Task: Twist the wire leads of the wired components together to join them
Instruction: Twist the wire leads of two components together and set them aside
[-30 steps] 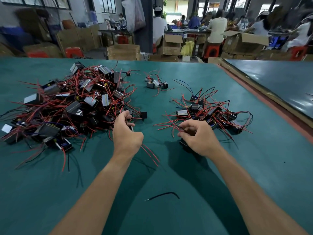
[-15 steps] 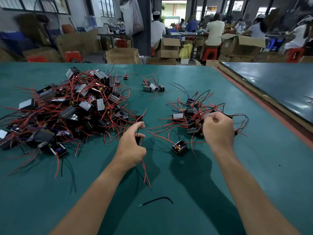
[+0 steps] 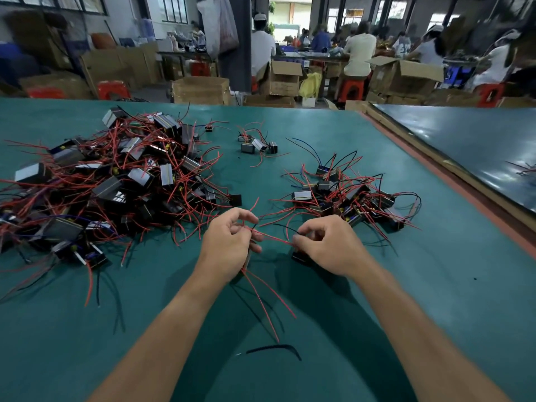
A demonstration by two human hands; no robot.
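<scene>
My left hand (image 3: pixel 229 245) grips a small component mostly hidden in the palm; its red leads (image 3: pixel 265 300) hang down toward me. My right hand (image 3: pixel 327 245) holds a small black component (image 3: pixel 301 256) just above the table. A red lead (image 3: pixel 275 238) stretches between the fingertips of both hands, and my left thumb and forefinger pinch its end. The hands are close together over the green table (image 3: pixel 435 285).
A big heap of black components with red wires (image 3: pixel 116 184) lies at the left. A smaller heap (image 3: pixel 348 195) lies at the right, a few parts (image 3: pixel 258 145) at the back. A loose black wire (image 3: pixel 272 349) lies near me. A raised board edge (image 3: pixel 452 169) runs along the right.
My right hand came back from the right heap holding a black component. Both hands have drawn together and now share a red lead between their fingertips.
</scene>
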